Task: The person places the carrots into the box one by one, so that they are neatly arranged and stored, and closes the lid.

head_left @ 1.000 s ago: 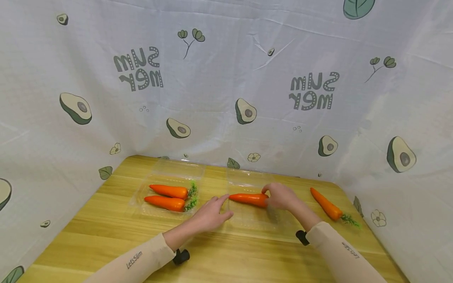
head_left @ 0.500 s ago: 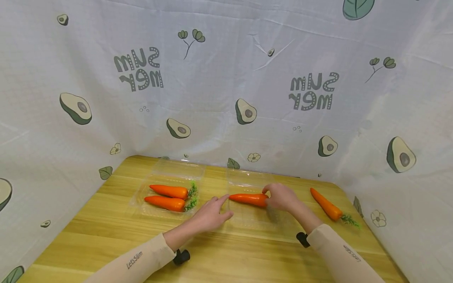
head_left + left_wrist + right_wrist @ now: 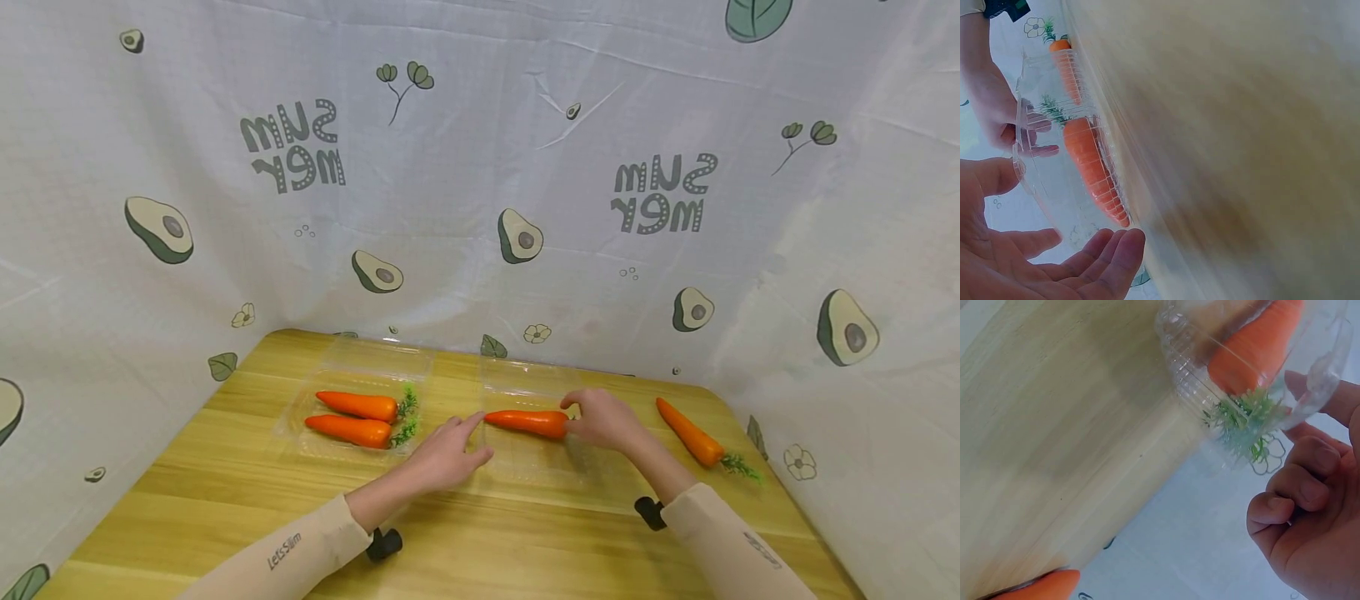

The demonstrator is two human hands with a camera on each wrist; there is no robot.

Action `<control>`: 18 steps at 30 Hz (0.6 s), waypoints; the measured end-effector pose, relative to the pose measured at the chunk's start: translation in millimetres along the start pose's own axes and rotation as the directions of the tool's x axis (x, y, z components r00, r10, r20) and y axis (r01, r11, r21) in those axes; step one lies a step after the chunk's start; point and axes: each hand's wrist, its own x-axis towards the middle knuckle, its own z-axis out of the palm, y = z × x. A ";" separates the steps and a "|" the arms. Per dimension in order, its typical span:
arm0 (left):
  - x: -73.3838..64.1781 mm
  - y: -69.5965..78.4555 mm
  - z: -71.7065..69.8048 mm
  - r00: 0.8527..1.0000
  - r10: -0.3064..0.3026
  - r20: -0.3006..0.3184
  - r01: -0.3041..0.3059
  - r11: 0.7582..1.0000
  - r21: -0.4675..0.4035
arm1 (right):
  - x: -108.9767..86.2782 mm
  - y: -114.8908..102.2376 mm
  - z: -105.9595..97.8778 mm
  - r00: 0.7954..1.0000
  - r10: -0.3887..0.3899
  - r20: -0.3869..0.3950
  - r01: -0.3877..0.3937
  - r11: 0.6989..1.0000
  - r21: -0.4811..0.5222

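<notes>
An orange carrot (image 3: pixel 525 422) lies in a clear hinged plastic box (image 3: pixel 525 468), its tip to the left. My left hand (image 3: pixel 441 458) reaches to the box's left side with its index finger by the carrot's tip. Relaxed fingers and a thumb show around the clear wall in the left wrist view. At the leafy end is my right hand (image 3: pixel 609 419), its fingers loosely bent beside the box's right wall. Green leaves (image 3: pixel 1247 422) show through the plastic in the right wrist view, and nothing is plainly held there.
Another clear box (image 3: pixel 375 360) at the left holds two carrots (image 3: pixel 351 431), leaves to the right. A loose carrot (image 3: pixel 692 435) lies on the wooden table (image 3: pixel 480 542) at the right. A printed curtain (image 3: pixel 450 167) rises behind and at both sides.
My right hand has drawn slightly to the right, off the carrot's thick end, and more of that end shows. The left hand and the carrots stay in place.
</notes>
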 end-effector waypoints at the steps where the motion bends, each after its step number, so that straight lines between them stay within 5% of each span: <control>1: -0.2 0.0 -0.3 1.000 0.001 0.000 -0.001 1.000 0.000 | -0.9 0.3 -1.1 1.000 0.002 -0.001 -0.002 1.000 0.006; 18: -2.0 2.6 -1.4 1.000 -0.004 0.003 0.004 1.000 -0.012 | -19.6 17.4 -3.1 0.997 -0.027 -0.073 0.034 0.994 0.102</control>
